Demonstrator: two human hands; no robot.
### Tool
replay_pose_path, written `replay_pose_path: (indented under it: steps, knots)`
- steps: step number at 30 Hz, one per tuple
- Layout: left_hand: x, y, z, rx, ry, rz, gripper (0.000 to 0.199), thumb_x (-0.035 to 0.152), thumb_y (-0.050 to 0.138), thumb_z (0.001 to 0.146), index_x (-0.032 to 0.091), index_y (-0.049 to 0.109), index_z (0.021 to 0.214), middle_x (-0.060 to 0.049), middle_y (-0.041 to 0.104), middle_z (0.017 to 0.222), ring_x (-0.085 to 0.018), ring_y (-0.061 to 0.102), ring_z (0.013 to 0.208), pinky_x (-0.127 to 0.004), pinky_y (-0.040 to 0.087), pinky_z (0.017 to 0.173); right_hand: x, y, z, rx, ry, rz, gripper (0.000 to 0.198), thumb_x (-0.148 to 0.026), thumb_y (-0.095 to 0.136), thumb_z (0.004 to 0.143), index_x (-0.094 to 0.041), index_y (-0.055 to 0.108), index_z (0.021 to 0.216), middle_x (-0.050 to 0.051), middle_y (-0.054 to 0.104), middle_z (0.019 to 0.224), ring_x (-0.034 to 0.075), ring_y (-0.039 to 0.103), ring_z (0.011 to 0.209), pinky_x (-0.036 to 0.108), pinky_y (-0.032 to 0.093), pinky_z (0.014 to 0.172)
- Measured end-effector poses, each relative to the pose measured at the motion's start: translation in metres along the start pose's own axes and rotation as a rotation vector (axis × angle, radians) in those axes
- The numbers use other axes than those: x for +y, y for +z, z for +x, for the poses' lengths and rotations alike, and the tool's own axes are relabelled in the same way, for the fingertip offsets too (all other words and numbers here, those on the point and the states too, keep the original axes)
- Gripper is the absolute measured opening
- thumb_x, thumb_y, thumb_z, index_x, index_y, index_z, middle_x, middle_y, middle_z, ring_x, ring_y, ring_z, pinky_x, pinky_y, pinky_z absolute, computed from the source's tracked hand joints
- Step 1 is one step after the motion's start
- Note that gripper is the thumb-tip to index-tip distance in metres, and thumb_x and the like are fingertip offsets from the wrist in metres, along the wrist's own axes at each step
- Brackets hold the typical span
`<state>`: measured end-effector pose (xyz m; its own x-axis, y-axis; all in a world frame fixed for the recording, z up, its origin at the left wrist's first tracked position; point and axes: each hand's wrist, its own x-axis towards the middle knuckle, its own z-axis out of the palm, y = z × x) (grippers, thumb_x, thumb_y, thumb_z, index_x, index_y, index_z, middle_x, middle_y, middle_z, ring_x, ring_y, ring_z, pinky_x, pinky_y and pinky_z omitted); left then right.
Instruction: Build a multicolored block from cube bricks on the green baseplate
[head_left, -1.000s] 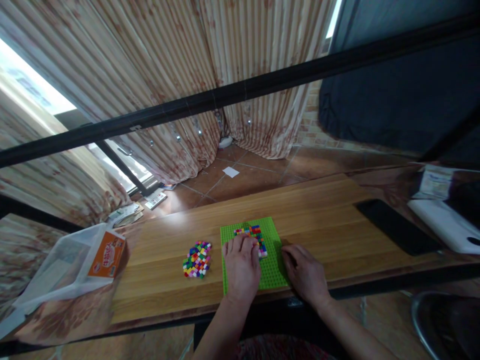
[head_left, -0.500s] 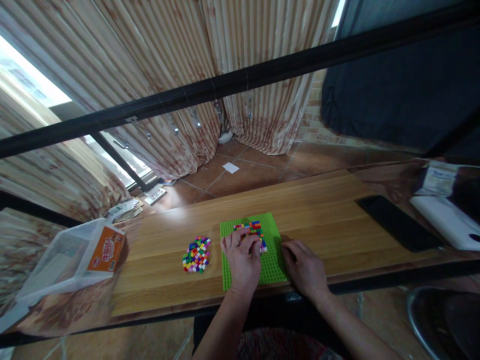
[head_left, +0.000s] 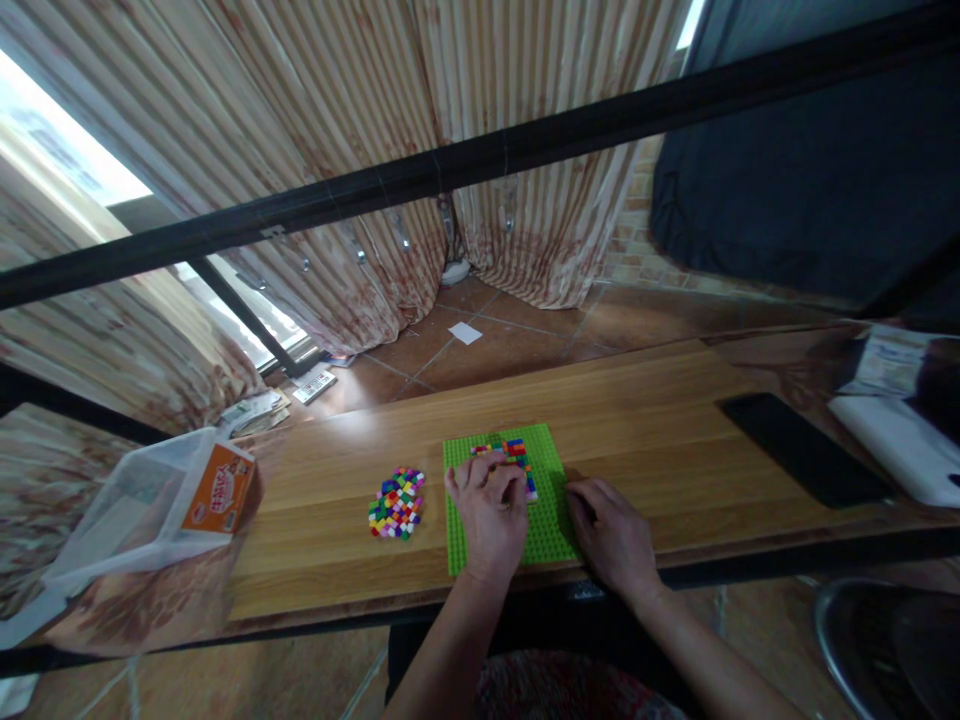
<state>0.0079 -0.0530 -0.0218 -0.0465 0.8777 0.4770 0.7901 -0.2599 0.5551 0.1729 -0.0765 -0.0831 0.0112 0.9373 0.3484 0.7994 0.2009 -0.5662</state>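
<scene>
A green studded baseplate [head_left: 551, 520] lies on the wooden board in front of me. Small coloured bricks [head_left: 516, 448] are set on its upper middle, partly covered by my fingers. My left hand [head_left: 491, 510] is over the plate with its fingers bent and thumb and forefinger pinched at the bricks; whatever is between the fingertips is hidden. Curled at the plate's right edge, my right hand [head_left: 611, 530] rests on the board, and its fingertips are tucked out of sight. Left of the plate sits a loose pile of small coloured bricks [head_left: 396, 503].
The wooden board [head_left: 322, 520] carries a black flat slab [head_left: 802, 450] at the right. A clear plastic box [head_left: 142, 510] with an orange label stands at the left. Beyond the board runs a dark rail [head_left: 420, 178]. A white object [head_left: 892, 445] lies far right.
The whole view has shifted slightly. My left hand stays over the bricks with its fingers moved a little, and my right hand keeps its place beside the plate.
</scene>
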Motion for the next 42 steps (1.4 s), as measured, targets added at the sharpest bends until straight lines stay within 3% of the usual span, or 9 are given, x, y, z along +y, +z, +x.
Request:
replay_pose_path:
  steps: [11, 20, 26, 31, 34, 38, 42]
  knots:
    - [-0.008, 0.0, -0.007, -0.023, 0.287, 0.172, 0.013, 0.018, 0.062, 0.083, 0.027, 0.069, 0.09, -0.002, 0.07, 0.107, -0.024, 0.055, 0.11, -0.055, 0.019, 0.109, -0.001, -0.001, 0.0, 0.002, -0.009, 0.008, 0.02, -0.027, 0.043, 0.094, -0.021, 0.062, 0.096, 0.004, 0.066, 0.091, 0.017, 0.063, 0.083, 0.028, 0.047, 0.073]
    - [-0.005, -0.001, -0.008, -0.123, 0.318, 0.227, 0.016, 0.017, 0.056, 0.086, 0.023, 0.067, 0.096, -0.004, 0.071, 0.109, -0.024, 0.055, 0.11, -0.053, 0.022, 0.11, 0.001, 0.0, -0.001, -0.009, -0.021, -0.001, 0.022, -0.029, 0.042, 0.094, -0.021, 0.062, 0.096, 0.005, 0.067, 0.093, 0.018, 0.063, 0.085, 0.029, 0.047, 0.074]
    - [-0.001, -0.007, -0.009, -0.173, 0.243, 0.253, 0.018, 0.02, 0.056, 0.087, 0.027, 0.067, 0.099, -0.005, 0.066, 0.12, -0.026, 0.052, 0.115, -0.057, 0.023, 0.108, 0.003, 0.001, -0.002, 0.024, -0.048, -0.026, 0.024, -0.031, 0.043, 0.093, -0.022, 0.065, 0.093, 0.005, 0.068, 0.091, 0.017, 0.064, 0.08, 0.028, 0.047, 0.069]
    - [-0.003, -0.025, -0.017, -0.118, 0.175, 0.24, 0.029, 0.019, 0.052, 0.089, 0.029, 0.061, 0.115, -0.004, 0.062, 0.127, -0.024, 0.051, 0.117, -0.053, 0.028, 0.106, 0.007, 0.004, -0.004, 0.038, -0.056, -0.069, 0.024, -0.034, 0.043, 0.093, -0.023, 0.065, 0.093, 0.004, 0.068, 0.092, 0.018, 0.065, 0.08, 0.028, 0.047, 0.068]
    - [-0.022, -0.039, -0.024, -0.059, 0.064, 0.25, 0.027, 0.018, 0.05, 0.09, 0.026, 0.062, 0.112, -0.004, 0.064, 0.121, -0.023, 0.052, 0.113, -0.049, 0.032, 0.104, 0.009, 0.005, -0.005, 0.052, -0.058, -0.088, 0.025, -0.036, 0.043, 0.093, -0.023, 0.064, 0.093, 0.004, 0.068, 0.093, 0.018, 0.065, 0.08, 0.028, 0.046, 0.068]
    - [-0.067, -0.057, -0.034, 0.032, -0.105, 0.332, 0.02, 0.015, 0.053, 0.086, 0.021, 0.066, 0.1, -0.007, 0.067, 0.112, -0.025, 0.055, 0.104, -0.045, 0.039, 0.094, 0.01, 0.006, -0.005, 0.076, -0.068, -0.083, 0.025, -0.037, 0.044, 0.093, -0.023, 0.064, 0.093, 0.003, 0.069, 0.092, 0.019, 0.065, 0.081, 0.029, 0.046, 0.068]
    - [-0.096, -0.068, -0.036, 0.028, -0.179, 0.414, 0.018, 0.022, 0.053, 0.088, 0.022, 0.068, 0.097, -0.008, 0.067, 0.109, -0.025, 0.056, 0.1, -0.044, 0.039, 0.09, 0.01, 0.006, -0.006, 0.072, -0.071, -0.097, 0.024, -0.037, 0.044, 0.093, -0.023, 0.064, 0.093, 0.004, 0.069, 0.093, 0.019, 0.065, 0.08, 0.029, 0.047, 0.068]
